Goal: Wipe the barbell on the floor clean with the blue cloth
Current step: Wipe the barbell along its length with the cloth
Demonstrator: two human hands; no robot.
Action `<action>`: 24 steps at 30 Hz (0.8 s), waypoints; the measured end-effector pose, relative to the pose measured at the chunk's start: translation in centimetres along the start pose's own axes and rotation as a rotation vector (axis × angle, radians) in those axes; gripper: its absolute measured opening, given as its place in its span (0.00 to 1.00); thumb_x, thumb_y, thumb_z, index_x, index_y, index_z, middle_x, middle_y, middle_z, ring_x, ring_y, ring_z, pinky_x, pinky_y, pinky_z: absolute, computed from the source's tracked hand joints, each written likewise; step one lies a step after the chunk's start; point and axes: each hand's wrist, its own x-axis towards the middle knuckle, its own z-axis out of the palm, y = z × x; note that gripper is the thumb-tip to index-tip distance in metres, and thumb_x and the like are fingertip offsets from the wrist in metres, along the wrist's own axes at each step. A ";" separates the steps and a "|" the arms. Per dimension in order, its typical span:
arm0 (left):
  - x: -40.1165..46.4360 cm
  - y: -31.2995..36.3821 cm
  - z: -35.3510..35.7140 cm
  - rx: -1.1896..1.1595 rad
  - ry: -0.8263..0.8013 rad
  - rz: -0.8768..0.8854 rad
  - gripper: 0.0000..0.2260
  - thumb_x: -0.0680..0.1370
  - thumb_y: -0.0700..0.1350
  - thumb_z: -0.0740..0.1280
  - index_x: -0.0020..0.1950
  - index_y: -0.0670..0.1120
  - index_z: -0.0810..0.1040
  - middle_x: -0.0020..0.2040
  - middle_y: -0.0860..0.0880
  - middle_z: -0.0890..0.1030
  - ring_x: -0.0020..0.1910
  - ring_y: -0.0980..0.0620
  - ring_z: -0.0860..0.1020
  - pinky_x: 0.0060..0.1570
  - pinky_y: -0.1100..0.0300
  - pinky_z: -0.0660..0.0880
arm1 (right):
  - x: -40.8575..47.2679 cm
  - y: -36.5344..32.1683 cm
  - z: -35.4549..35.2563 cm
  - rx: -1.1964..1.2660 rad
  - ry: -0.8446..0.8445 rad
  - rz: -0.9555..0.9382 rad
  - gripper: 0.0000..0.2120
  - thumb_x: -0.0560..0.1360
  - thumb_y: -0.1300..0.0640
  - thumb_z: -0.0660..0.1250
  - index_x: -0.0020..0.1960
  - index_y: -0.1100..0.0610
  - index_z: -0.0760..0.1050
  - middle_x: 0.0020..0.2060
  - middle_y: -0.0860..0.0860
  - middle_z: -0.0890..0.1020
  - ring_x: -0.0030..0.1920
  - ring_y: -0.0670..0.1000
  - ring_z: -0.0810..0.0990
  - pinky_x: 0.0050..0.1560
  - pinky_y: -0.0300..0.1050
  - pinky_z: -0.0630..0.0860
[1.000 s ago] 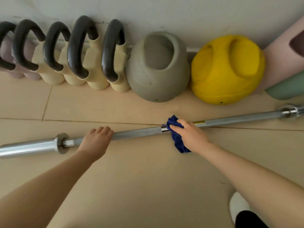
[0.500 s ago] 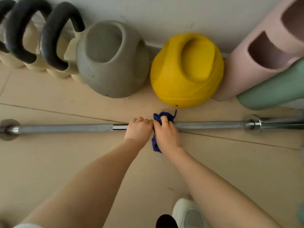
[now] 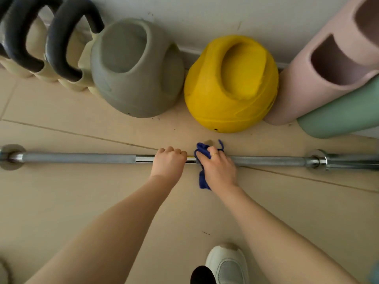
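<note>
Gripping barbell (image 3: 78, 158) | left fingers (image 3: 170, 150) curled | right fingers (image 3: 213, 154) (ringed) clutching blue cloth (image 3: 203, 149)

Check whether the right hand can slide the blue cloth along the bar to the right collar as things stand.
Probably yes: right hand grips the blue cloth around the barbell, with bare shaft up to the right collar.

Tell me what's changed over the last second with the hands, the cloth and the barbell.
The left hand slid right along the barbell and now grips it right beside the right hand, where a second ago they were well apart. The right hand still holds the blue cloth wrapped round the shaft. The barbell stays on the floor in front of the kettlebells.
</note>
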 end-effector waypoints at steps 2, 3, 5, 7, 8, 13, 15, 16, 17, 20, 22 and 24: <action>0.0 0.5 0.0 -0.029 0.008 -0.040 0.16 0.46 0.40 0.81 0.27 0.49 0.79 0.22 0.52 0.75 0.23 0.50 0.75 0.24 0.64 0.67 | -1.2 3.9 -0.1 -0.100 0.113 0.102 0.16 0.66 0.63 0.72 0.54 0.55 0.79 0.47 0.59 0.79 0.38 0.62 0.77 0.35 0.49 0.74; -0.3 0.8 -0.3 -0.034 -0.011 -0.084 0.15 0.50 0.40 0.81 0.31 0.49 0.80 0.26 0.52 0.77 0.27 0.50 0.77 0.26 0.63 0.69 | -1.8 5.8 0.0 -0.134 0.155 0.170 0.15 0.65 0.64 0.72 0.52 0.56 0.80 0.45 0.60 0.79 0.35 0.62 0.76 0.33 0.49 0.74; -0.4 1.2 -0.5 -0.068 -0.034 -0.169 0.11 0.67 0.41 0.75 0.48 0.48 0.79 0.42 0.50 0.81 0.44 0.48 0.78 0.40 0.58 0.72 | -2.2 7.9 0.0 -0.125 0.140 0.297 0.14 0.66 0.66 0.70 0.51 0.56 0.81 0.46 0.61 0.79 0.34 0.62 0.75 0.33 0.50 0.73; -0.4 1.8 -0.2 -0.091 -0.041 -0.203 0.12 0.74 0.39 0.68 0.56 0.46 0.74 0.51 0.49 0.78 0.53 0.47 0.76 0.48 0.57 0.70 | -1.9 7.1 0.4 -0.072 0.137 0.367 0.15 0.66 0.67 0.70 0.51 0.58 0.80 0.49 0.62 0.78 0.37 0.63 0.75 0.35 0.51 0.74; -0.5 2.5 -0.3 -0.087 0.015 -0.184 0.14 0.71 0.40 0.71 0.55 0.46 0.75 0.48 0.50 0.79 0.50 0.47 0.77 0.46 0.57 0.72 | -1.8 6.0 0.6 -0.061 0.147 0.340 0.16 0.64 0.68 0.71 0.50 0.58 0.81 0.48 0.61 0.79 0.36 0.62 0.75 0.33 0.49 0.74; 0.7 5.4 -0.9 -0.063 0.116 0.001 0.19 0.50 0.40 0.79 0.38 0.47 0.81 0.30 0.50 0.77 0.29 0.48 0.78 0.30 0.61 0.72 | -1.4 4.8 0.9 -0.134 0.231 0.026 0.16 0.64 0.64 0.69 0.50 0.53 0.81 0.42 0.56 0.80 0.31 0.56 0.76 0.28 0.42 0.72; 0.8 5.6 -1.4 -0.050 0.088 0.001 0.19 0.47 0.37 0.77 0.36 0.47 0.81 0.28 0.50 0.75 0.26 0.48 0.75 0.27 0.62 0.70 | -2.2 8.1 0.7 -0.169 0.290 0.063 0.17 0.67 0.61 0.58 0.50 0.53 0.81 0.41 0.57 0.80 0.31 0.58 0.75 0.30 0.44 0.73; 0.8 5.6 -1.4 -0.039 0.092 -0.004 0.19 0.47 0.35 0.77 0.35 0.47 0.81 0.28 0.50 0.75 0.25 0.48 0.75 0.26 0.63 0.69 | -2.8 10.1 0.5 -0.188 0.294 0.106 0.18 0.68 0.60 0.55 0.50 0.54 0.81 0.40 0.58 0.79 0.32 0.59 0.75 0.31 0.45 0.73; 0.7 5.6 -1.3 -0.030 0.095 -0.002 0.19 0.47 0.35 0.76 0.35 0.47 0.81 0.28 0.50 0.74 0.25 0.48 0.74 0.26 0.62 0.69 | -3.3 12.1 0.3 -0.212 0.280 0.166 0.19 0.68 0.60 0.54 0.50 0.55 0.81 0.41 0.59 0.79 0.32 0.60 0.75 0.32 0.47 0.73; 0.6 5.7 -1.5 -0.049 0.094 0.006 0.19 0.48 0.34 0.76 0.35 0.46 0.81 0.28 0.49 0.74 0.25 0.48 0.74 0.26 0.63 0.68 | -3.9 16.3 -1.0 -0.242 0.156 0.428 0.15 0.71 0.63 0.57 0.52 0.58 0.80 0.47 0.63 0.78 0.38 0.63 0.75 0.38 0.52 0.72; 0.7 5.9 -1.6 -0.048 0.102 0.005 0.19 0.48 0.33 0.76 0.36 0.45 0.81 0.28 0.49 0.74 0.24 0.47 0.74 0.25 0.63 0.68 | -3.3 16.3 -1.0 -0.192 0.114 0.563 0.15 0.73 0.67 0.58 0.56 0.60 0.77 0.55 0.65 0.75 0.44 0.66 0.74 0.44 0.56 0.70; 0.7 6.0 -1.8 -0.045 0.095 -0.018 0.19 0.48 0.33 0.75 0.36 0.45 0.81 0.28 0.49 0.74 0.24 0.47 0.74 0.24 0.63 0.67 | -2.9 13.8 -0.6 -0.115 0.137 0.539 0.15 0.72 0.69 0.62 0.57 0.61 0.76 0.57 0.66 0.74 0.44 0.67 0.74 0.44 0.58 0.71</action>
